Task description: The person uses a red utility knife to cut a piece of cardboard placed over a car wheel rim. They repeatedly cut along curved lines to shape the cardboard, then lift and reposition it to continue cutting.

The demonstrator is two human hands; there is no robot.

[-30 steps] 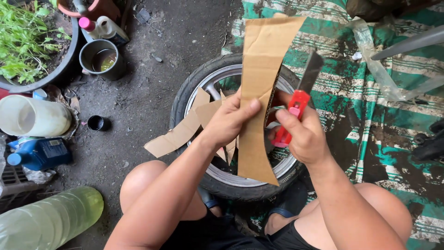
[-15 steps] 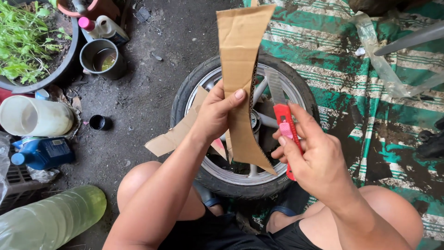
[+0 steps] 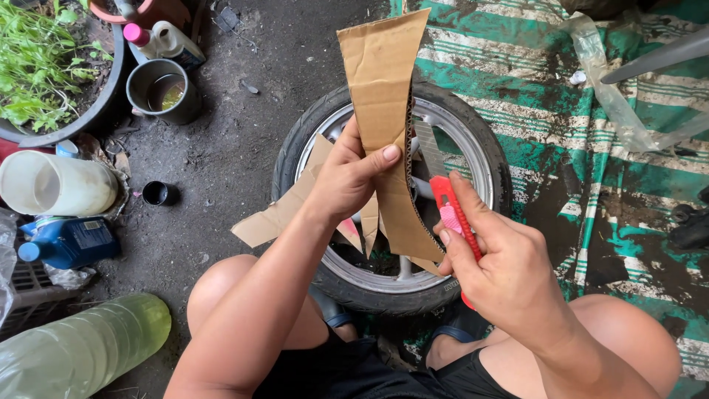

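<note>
**Cardboard strip under the knife, cut partly run**

While the left hand (image 3: pixel 347 181) pinches a long brown corrugated cardboard strip (image 3: pixel 384 111) between thumb and fingers, holding it upright over the wheel, the right hand (image 3: pixel 502 266) is wrapped tight around a red plastic utility knife (image 3: pixel 452 222) with its metal blade (image 3: pixel 427 148) extended toward 12 o'clock.

1. Strip position: held in the air above a small black rubber tyre on a silver alloy rim (image 3: pixel 473 148), which lies flat on the ground between the person's knees. The strip's top end reaches 12 o'clock of the rim; its lower end tapers to a point near the right thumb.
2. Blade position: just beside the strip's right edge, at about 3 o'clock from the left thumb. Whether the edge is touching the cardboard cannot be told.
3. Progress, as a judgement: the right edge of the strip shows exposed fluting along a curved line, so that side looks already cut. The left edge and the broad top look uncut.
4. Offcuts: a second flat brown cardboard piece (image 3: pixel 277 218) lies across the tyre at 9 o'clock, behind the left wrist.

Surroundings: green and white striped tarpaulin (image 3: pixel 532 96) at 3 o'clock of the wheel; grey metal tin with liquid (image 3: pixel 164 90) at 10 o'clock; blue plastic bottle (image 3: pixel 70 242) and pale green large plastic bottle (image 3: pixel 81 347) at 8 o'clock.
</note>
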